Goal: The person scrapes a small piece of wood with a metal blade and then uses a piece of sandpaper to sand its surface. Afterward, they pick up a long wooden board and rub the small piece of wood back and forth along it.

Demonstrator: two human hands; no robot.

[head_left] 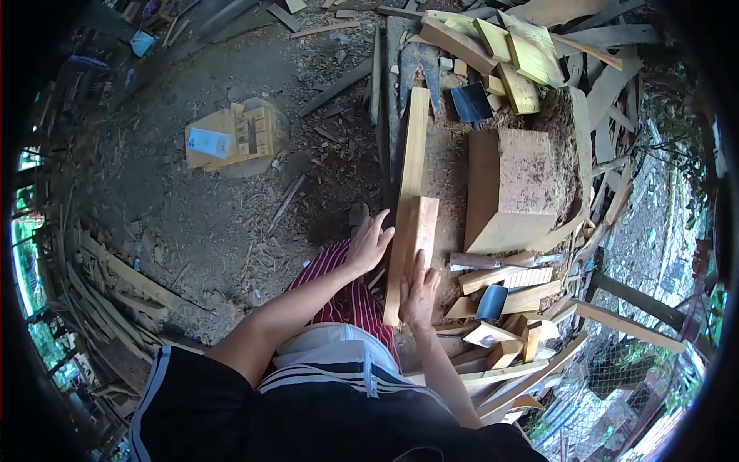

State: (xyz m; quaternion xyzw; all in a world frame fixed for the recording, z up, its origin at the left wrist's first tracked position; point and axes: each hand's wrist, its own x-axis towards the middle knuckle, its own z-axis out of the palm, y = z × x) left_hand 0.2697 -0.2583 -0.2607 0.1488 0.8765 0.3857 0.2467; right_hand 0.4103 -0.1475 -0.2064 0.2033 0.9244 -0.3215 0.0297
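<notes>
A long, pale wooden bar (412, 146) lies lengthwise along the left side of the workbench. Against its right side is a shorter block (426, 223) with a reddish-brown top face. My right hand (419, 296) rests at the near end of this block, fingers stretched out along it and apart. To the left of the long bar, my left hand (369, 245) is raised above my lap, its fingers spread and nothing in it. A dark notched piece (419, 58) sits at the bar's far end.
A large squared timber block (508, 189) stands right of the bar. Cut wood pieces (531, 58) are piled beyond it, with more offcuts (504, 354) and a dark blade-like piece (491, 302) nearer. On the chip-covered ground at left sits a small wooden stack (258, 131).
</notes>
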